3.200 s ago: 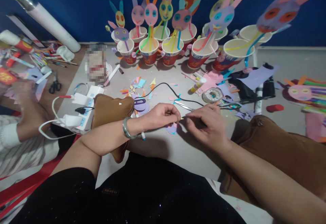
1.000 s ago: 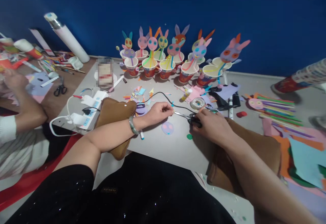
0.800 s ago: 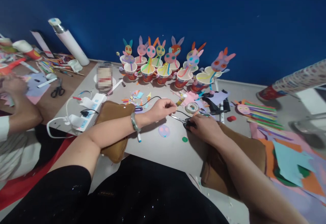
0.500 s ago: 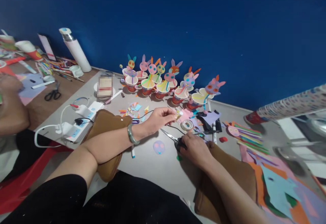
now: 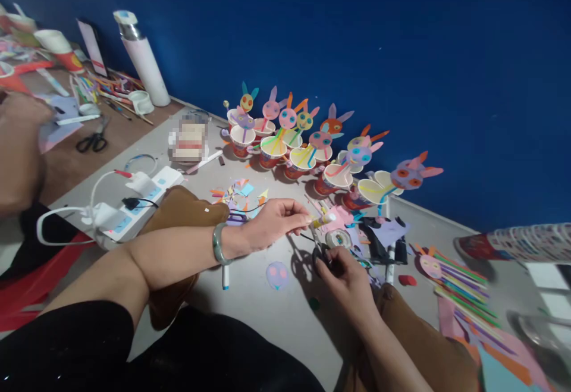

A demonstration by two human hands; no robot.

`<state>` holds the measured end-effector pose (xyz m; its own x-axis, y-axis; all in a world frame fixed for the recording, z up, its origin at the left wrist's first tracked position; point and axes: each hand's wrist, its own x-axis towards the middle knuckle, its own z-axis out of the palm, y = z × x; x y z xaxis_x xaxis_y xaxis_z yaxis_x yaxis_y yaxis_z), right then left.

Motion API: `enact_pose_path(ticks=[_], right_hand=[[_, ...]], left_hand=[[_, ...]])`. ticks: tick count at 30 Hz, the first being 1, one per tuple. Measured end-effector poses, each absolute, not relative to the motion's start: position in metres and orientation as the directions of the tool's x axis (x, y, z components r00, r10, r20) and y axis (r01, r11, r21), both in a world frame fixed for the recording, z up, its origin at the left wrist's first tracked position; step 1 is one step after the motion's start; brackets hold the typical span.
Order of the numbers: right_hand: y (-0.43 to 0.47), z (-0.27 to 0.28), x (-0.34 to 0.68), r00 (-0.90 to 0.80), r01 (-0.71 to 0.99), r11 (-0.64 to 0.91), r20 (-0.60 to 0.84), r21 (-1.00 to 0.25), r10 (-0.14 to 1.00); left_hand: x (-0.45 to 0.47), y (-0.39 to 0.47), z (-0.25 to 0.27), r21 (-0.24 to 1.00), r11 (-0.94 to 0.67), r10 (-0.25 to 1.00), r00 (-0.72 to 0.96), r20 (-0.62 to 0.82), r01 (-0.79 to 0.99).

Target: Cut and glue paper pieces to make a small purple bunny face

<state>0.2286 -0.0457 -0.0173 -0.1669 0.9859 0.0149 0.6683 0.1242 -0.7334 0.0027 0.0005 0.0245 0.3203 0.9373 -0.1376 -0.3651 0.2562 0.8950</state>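
Observation:
My left hand [image 5: 283, 220], with a bracelet at the wrist, is closed in a pinch over the table; what the fingertips hold is too small to make out. Just past them lies a small yellow-and-white tube [image 5: 324, 220]. My right hand [image 5: 345, 273] grips black-handled scissors [image 5: 319, 251], raised off the table, blades pointing at the left fingertips. A roll of clear tape [image 5: 338, 240] lies behind the scissors. On the table below my hands is a round purple paper face [image 5: 277, 275] with pink eyes.
Paper cups [image 5: 273, 153] with paper rabbit figures stand along the wall. Paper scraps [image 5: 238, 194] and a power strip [image 5: 145, 204] lie to the left. Rightward are coloured strips [image 5: 468, 288] and stacked cups [image 5: 526, 244]. Another person's arm [image 5: 20, 148] is at far left.
My right hand has lifted the scissors off the table and brought their blades up to my left fingertips. The left hand stays pinched. The whole view has shifted a little.

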Motion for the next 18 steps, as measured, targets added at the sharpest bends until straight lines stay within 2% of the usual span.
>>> enact_pose_path(ticks=[3,7,12,18], right_hand=[[-0.049,-0.02,0.227,-0.139,0.437,0.002,-0.065,-0.899,0.988],[-0.056,-0.02,0.218,-0.26,0.235,0.014,-0.049,-0.972,0.964],[-0.06,-0.019,0.209,-0.402,0.198,0.06,-0.026,-0.978,0.915],[-0.061,-0.02,0.208,-0.447,0.187,0.045,-0.044,-0.981,0.893]], left_hand=[[0.006,0.0,0.023,0.872,0.294,0.933,0.317,-0.171,-0.392],[0.01,-0.002,0.018,0.848,0.358,0.918,0.316,-0.241,-0.391],[0.011,-0.005,0.016,0.835,0.372,0.906,0.355,-0.232,-0.405],[0.012,-0.008,0.017,0.843,0.387,0.897,0.365,-0.25,-0.373]])
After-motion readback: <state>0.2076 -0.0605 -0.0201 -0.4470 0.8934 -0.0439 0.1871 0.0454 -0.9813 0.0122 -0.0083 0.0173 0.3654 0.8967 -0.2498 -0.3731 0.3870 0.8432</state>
